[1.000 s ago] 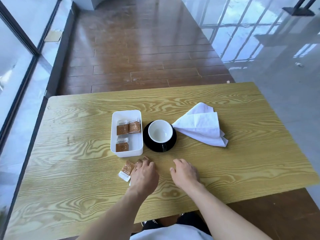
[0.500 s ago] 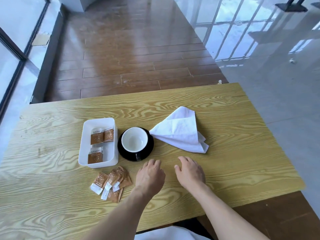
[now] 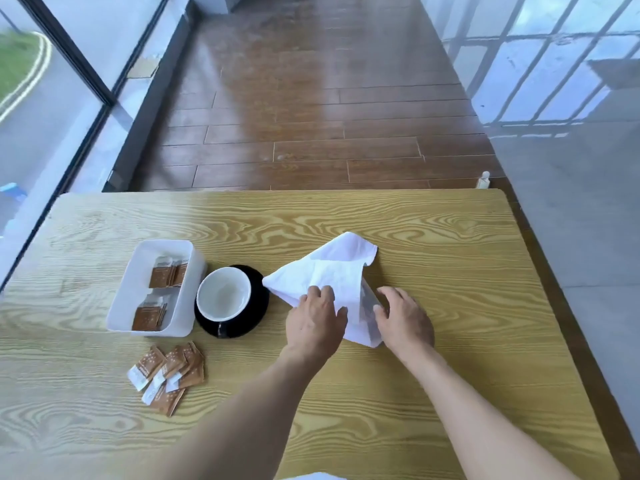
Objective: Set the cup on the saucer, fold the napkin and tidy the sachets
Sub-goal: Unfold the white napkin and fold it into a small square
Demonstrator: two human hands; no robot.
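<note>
- The white tray (image 3: 152,292) at my far left holds two small stacks of brown sachets; a loose heap of sachets (image 3: 169,374) lies on the desk (image 3: 450,306) just in front of it, so I judge the tidying is not yet done.
- The cup (image 3: 223,293) sits on the black saucer (image 3: 256,306), right beside the tray; that step looks finished.
- The step in hand is folding the napkin (image 3: 332,268), which lies rumpled, well to the right of the saucer.
- My left hand (image 3: 317,322) rests on the napkin's near left part, fingers fairly straight, pressing and clasping nothing.
- My right hand (image 3: 403,318) touches the near right edge, fingers loosely spread; I cannot tell whether its thumb pinches the cloth.
- Next, I judge, I must flatten the cloth, then lift a corner and bring it across to line up the edges.
</note>
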